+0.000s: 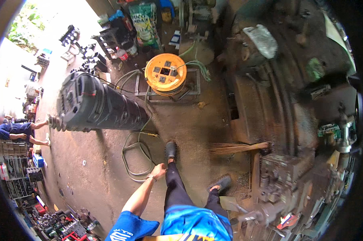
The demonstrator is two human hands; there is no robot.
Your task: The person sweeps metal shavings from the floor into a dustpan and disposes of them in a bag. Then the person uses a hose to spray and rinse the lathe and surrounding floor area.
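My left hand [159,171] hangs beside my left leg, its fingers loosely curled, and no object shows in it. A wristband sits at the wrist. My right hand is not in view. On the floor beyond the left hand lies a loop of pale cable [126,160], apart from the fingers. The cable runs up toward an orange cable reel [165,72] with several sockets on its face, set on a metal frame [194,90]. Left of the cable stands a large dark grey engine block [105,104].
A straw broom [239,148] lies to the right of my feet, by a large greasy machine [265,108]. Metal parts [65,223] crowd the lower left. At the far left is another person [14,131]. A green sack [145,25] stands behind the reel.
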